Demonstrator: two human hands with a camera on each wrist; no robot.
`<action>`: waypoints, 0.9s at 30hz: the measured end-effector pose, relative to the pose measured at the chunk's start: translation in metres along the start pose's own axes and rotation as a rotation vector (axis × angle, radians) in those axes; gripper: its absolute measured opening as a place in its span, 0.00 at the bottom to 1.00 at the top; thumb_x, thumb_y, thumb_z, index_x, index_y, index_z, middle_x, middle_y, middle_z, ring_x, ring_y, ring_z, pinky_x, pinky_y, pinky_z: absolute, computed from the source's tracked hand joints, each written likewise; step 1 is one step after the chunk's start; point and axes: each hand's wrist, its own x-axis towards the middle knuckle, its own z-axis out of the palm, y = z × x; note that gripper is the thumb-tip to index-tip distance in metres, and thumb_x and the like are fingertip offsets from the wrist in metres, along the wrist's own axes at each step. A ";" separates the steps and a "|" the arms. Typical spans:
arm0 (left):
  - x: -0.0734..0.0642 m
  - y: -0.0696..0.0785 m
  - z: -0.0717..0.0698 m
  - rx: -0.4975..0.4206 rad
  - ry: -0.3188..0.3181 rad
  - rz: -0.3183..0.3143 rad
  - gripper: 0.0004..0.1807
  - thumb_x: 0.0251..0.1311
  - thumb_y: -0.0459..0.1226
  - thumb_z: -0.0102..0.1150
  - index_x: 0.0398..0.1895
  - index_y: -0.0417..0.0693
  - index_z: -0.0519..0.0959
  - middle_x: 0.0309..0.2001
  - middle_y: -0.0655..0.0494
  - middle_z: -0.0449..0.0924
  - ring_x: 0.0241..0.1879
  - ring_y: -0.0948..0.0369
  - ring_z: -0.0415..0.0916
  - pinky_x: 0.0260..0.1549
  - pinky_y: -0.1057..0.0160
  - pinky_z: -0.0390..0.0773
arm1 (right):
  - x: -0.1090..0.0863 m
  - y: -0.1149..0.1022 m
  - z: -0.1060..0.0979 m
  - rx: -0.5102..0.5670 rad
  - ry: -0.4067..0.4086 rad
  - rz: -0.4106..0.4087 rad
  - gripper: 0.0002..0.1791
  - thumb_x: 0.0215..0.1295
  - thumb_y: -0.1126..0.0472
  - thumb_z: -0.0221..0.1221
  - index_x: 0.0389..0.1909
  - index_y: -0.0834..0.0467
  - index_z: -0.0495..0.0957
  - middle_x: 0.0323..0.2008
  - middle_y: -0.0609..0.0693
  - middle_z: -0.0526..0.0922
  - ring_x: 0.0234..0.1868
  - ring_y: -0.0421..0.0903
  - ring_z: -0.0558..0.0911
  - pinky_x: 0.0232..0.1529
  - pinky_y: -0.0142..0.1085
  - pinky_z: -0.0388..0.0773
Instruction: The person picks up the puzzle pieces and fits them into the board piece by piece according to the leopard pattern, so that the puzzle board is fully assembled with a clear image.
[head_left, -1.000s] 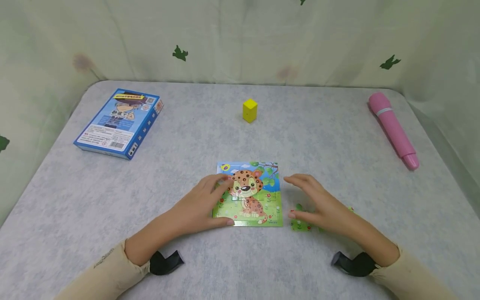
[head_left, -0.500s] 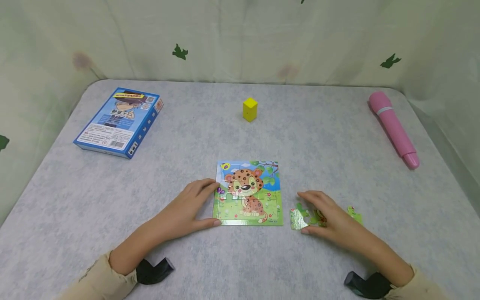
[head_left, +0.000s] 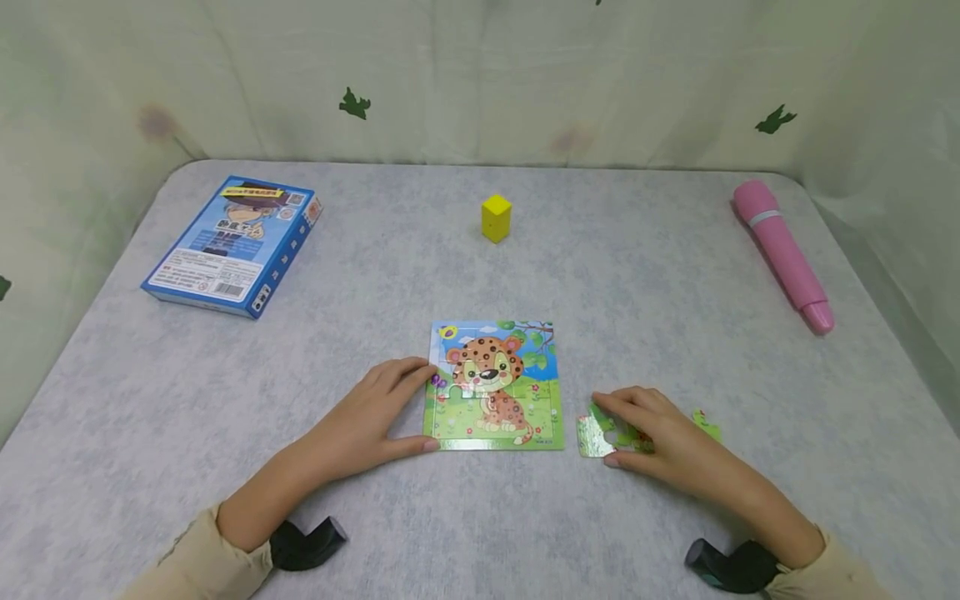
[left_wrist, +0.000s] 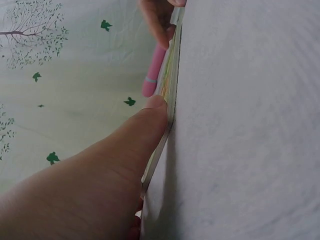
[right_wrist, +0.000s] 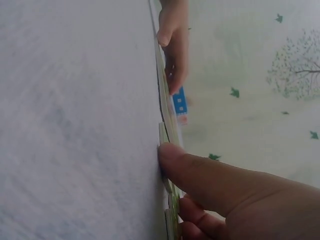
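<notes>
A square jigsaw puzzle point(head_left: 517, 421) with a cartoon leopard lies flat on the table in the head view. My left hand point(head_left: 367, 421) rests at its left side, fingertips by the upper left edge and thumb at the lower left corner. The left wrist view shows the thumb point(left_wrist: 142, 125) lying along the puzzle's rim. To the right of the puzzle, my right hand point(head_left: 671, 437) pinches a green puzzle piece point(head_left: 591, 437) between thumb and forefinger. More pieces lie beneath that hand, partly hidden; one green piece point(head_left: 707, 425) shows behind it.
On the grey table point(head_left: 375, 283), a blue card-game box point(head_left: 232, 246) lies at the back left. A yellow block point(head_left: 496, 219) stands at the back middle, and a pink microphone-shaped toy point(head_left: 783, 254) lies at the right. Pale cloth point(head_left: 465, 83) hangs behind the table.
My left hand has drawn back from over the puzzle to its left edge. My right hand has moved right and down onto the loose pieces, and now pinches one.
</notes>
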 end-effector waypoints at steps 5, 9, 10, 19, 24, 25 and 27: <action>0.000 0.000 0.000 0.005 -0.002 -0.008 0.46 0.49 0.64 0.52 0.66 0.47 0.57 0.63 0.51 0.55 0.62 0.56 0.51 0.57 0.53 0.56 | 0.001 -0.003 0.002 0.007 0.011 0.019 0.34 0.52 0.52 0.64 0.60 0.59 0.67 0.48 0.43 0.71 0.47 0.40 0.67 0.42 0.36 0.69; 0.000 -0.001 0.001 0.004 -0.006 -0.009 0.46 0.49 0.64 0.50 0.67 0.48 0.56 0.63 0.52 0.55 0.62 0.57 0.50 0.58 0.54 0.56 | 0.001 -0.006 0.001 0.016 0.030 0.048 0.32 0.50 0.56 0.66 0.58 0.59 0.69 0.47 0.44 0.72 0.43 0.40 0.68 0.39 0.35 0.69; 0.000 -0.001 0.001 0.002 -0.006 -0.007 0.46 0.49 0.64 0.50 0.67 0.48 0.56 0.63 0.52 0.55 0.62 0.57 0.50 0.58 0.54 0.56 | 0.002 -0.007 0.001 0.019 0.032 0.058 0.32 0.50 0.56 0.66 0.58 0.59 0.69 0.47 0.44 0.72 0.42 0.40 0.67 0.38 0.34 0.70; -0.001 -0.005 0.001 -0.025 -0.001 0.017 0.45 0.50 0.63 0.52 0.67 0.48 0.56 0.64 0.52 0.54 0.62 0.57 0.50 0.58 0.53 0.56 | 0.017 -0.028 -0.007 0.059 0.122 -0.071 0.34 0.49 0.59 0.67 0.59 0.58 0.67 0.47 0.45 0.70 0.45 0.42 0.69 0.37 0.34 0.72; -0.001 -0.008 0.001 -0.043 0.009 0.037 0.44 0.51 0.61 0.53 0.67 0.48 0.56 0.64 0.54 0.53 0.62 0.57 0.49 0.57 0.53 0.56 | 0.042 -0.053 -0.001 0.166 0.127 -0.171 0.34 0.50 0.59 0.66 0.59 0.61 0.66 0.47 0.45 0.70 0.48 0.42 0.68 0.45 0.38 0.71; -0.001 -0.008 0.001 -0.047 0.012 0.042 0.44 0.51 0.61 0.53 0.67 0.48 0.56 0.65 0.55 0.53 0.63 0.57 0.49 0.57 0.53 0.56 | 0.047 -0.058 0.002 0.183 0.124 -0.187 0.34 0.50 0.58 0.66 0.59 0.61 0.66 0.47 0.45 0.70 0.49 0.42 0.68 0.45 0.37 0.71; -0.001 -0.009 0.001 -0.052 0.016 0.056 0.44 0.51 0.60 0.54 0.67 0.47 0.56 0.65 0.55 0.52 0.63 0.57 0.49 0.58 0.52 0.55 | 0.058 -0.066 0.009 0.192 0.121 -0.219 0.34 0.51 0.57 0.65 0.60 0.61 0.67 0.48 0.46 0.69 0.49 0.41 0.67 0.45 0.35 0.70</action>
